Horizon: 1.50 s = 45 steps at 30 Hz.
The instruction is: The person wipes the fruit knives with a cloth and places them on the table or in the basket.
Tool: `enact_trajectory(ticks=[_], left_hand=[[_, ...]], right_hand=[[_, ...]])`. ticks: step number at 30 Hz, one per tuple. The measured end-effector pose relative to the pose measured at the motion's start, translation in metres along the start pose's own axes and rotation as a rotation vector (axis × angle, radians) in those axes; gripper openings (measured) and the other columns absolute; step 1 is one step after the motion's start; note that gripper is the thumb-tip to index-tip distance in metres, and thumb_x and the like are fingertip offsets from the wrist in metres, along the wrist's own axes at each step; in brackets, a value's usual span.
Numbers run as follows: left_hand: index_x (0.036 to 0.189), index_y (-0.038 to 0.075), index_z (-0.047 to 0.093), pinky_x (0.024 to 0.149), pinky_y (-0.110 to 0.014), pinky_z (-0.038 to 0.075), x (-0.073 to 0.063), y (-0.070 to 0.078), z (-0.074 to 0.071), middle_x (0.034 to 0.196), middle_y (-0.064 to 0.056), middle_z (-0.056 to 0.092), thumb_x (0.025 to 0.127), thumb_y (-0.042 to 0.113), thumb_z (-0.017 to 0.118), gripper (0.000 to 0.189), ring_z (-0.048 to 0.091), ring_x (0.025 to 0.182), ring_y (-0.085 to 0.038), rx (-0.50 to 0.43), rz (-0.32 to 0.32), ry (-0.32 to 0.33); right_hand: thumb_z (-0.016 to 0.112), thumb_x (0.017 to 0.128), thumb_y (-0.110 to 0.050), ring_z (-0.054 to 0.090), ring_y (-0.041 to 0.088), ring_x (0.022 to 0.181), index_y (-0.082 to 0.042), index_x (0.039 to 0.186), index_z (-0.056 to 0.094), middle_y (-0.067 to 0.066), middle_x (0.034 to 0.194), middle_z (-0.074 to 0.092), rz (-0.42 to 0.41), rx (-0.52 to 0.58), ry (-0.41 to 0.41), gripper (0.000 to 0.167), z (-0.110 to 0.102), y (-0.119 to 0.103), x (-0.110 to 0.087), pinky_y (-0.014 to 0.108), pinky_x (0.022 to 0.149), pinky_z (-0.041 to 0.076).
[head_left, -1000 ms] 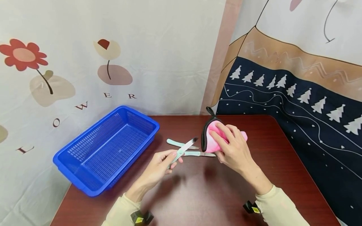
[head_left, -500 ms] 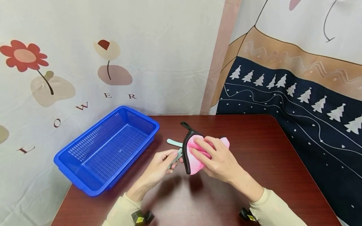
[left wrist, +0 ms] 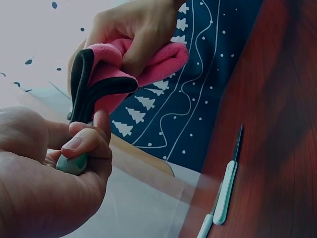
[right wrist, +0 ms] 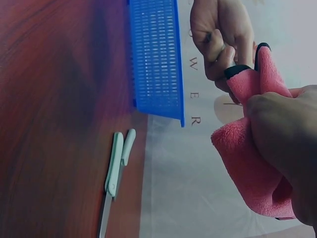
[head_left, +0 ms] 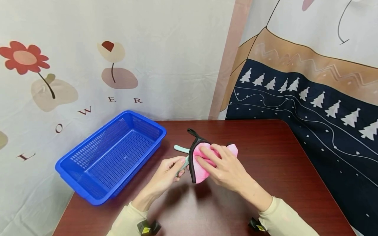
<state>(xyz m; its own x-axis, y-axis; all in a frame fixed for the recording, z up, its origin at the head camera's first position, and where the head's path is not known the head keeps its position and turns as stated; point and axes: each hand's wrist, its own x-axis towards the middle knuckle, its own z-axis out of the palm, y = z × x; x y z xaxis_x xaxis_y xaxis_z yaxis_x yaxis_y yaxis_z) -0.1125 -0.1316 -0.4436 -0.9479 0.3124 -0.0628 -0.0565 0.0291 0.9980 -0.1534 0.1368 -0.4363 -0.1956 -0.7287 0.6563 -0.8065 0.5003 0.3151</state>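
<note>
- Left hand (head_left: 165, 172): fingers curled round the mint handle of a knife (head_left: 184, 164). Knife is off the table, between the hands; blade hidden at the cloth.
- Right hand (head_left: 230, 170): pinching a folded pink cloth (head_left: 201, 175), black-edged, loop at top. Cloth is up against the handle's blade end; whether it wraps both blade faces, can't tell.
- Step looks like wiping the blade. To do it well: hold the handle firm, keep several cloth layers between fingers and edge, pull from handle to tip, light squeeze, no sliding along the edge. Main risk, my guess: edge cutting through thin cloth, or left fingertips creeping onto the blade.
- Two more mint-handled knives (left wrist: 227, 193) lie on the table (head_left: 295, 183), side by side, below the hands' work; touching or not, can't tell. Not in any container.
- Blue basket (head_left: 118, 160): on the table, left of the hands, slotted floor visible end to end.
- Behind: printed curtain (head_left: 177, 65).
</note>
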Motion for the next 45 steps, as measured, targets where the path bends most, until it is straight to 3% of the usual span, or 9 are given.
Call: enact_trajectory(ticks=[4,10,17,21,26,35,45], left_hand=[[0.124,-0.006,0.072,0.058,-0.016,0.036,0.0,0.002,0.0,0.083,0.0,0.054,0.122,0.023,0.047,0.038,0.044,0.066,-0.004,0.026,-0.003,-0.002],[0.122,-0.01,0.072,0.059,-0.016,0.036,0.0,0.003,0.0,0.081,0.003,0.053,0.122,0.023,0.048,0.041,0.044,0.065,-0.004,0.04,-0.005,-0.005],[0.119,-0.01,0.072,0.059,-0.016,0.036,-0.001,0.004,0.0,0.081,0.002,0.052,0.122,0.023,0.048,0.041,0.044,0.067,-0.003,0.054,-0.008,0.001],[0.121,-0.008,0.073,0.059,-0.016,0.036,-0.002,0.004,0.0,0.081,0.003,0.053,0.122,0.023,0.048,0.04,0.044,0.066,-0.002,0.053,-0.008,0.003],[0.125,-0.008,0.073,0.059,-0.016,0.037,-0.002,0.003,-0.001,0.081,0.004,0.054,0.122,0.022,0.048,0.04,0.045,0.066,-0.002,0.055,-0.001,-0.002],[0.117,-0.005,0.077,0.058,-0.016,0.037,-0.007,0.005,-0.004,0.078,0.003,0.053,0.122,0.022,0.049,0.039,0.046,0.068,-0.004,0.106,0.011,0.022],[0.114,-0.002,0.076,0.056,-0.018,0.038,-0.015,0.022,-0.025,0.081,-0.001,0.054,0.121,0.024,0.052,0.036,0.047,0.066,-0.005,0.188,0.085,0.094]], right_hand=[[0.061,0.105,-0.018,0.065,0.038,0.118,-0.016,0.14,0.077,0.014,0.142,0.073,0.02,-0.013,-0.01,0.039,-0.001,0.003,-0.001,0.047,0.095,0.061],[0.061,0.105,-0.018,0.066,0.039,0.116,-0.013,0.14,0.078,0.015,0.142,0.074,0.033,0.009,0.035,0.039,0.001,0.008,-0.004,0.048,0.093,0.061],[0.084,0.09,-0.017,0.066,0.042,0.119,-0.014,0.141,0.078,0.015,0.144,0.074,0.088,0.016,0.011,0.051,-0.003,0.015,-0.008,0.051,0.099,0.061],[0.09,0.085,-0.018,0.065,0.041,0.121,-0.014,0.14,0.078,0.016,0.145,0.073,0.116,-0.002,-0.007,0.057,-0.005,0.019,-0.011,0.051,0.101,0.06],[0.091,0.085,-0.02,0.064,0.041,0.12,-0.014,0.141,0.077,0.019,0.144,0.073,0.14,-0.025,-0.012,0.058,-0.006,0.025,-0.014,0.051,0.101,0.059],[0.089,0.082,-0.018,0.064,0.044,0.117,-0.012,0.14,0.077,0.022,0.143,0.071,0.182,-0.054,-0.003,0.059,-0.011,0.038,-0.026,0.054,0.095,0.062],[0.087,0.083,-0.017,0.063,0.047,0.118,-0.011,0.139,0.077,0.023,0.147,0.069,0.245,-0.017,-0.007,0.058,-0.017,0.044,-0.043,0.056,0.095,0.061]])
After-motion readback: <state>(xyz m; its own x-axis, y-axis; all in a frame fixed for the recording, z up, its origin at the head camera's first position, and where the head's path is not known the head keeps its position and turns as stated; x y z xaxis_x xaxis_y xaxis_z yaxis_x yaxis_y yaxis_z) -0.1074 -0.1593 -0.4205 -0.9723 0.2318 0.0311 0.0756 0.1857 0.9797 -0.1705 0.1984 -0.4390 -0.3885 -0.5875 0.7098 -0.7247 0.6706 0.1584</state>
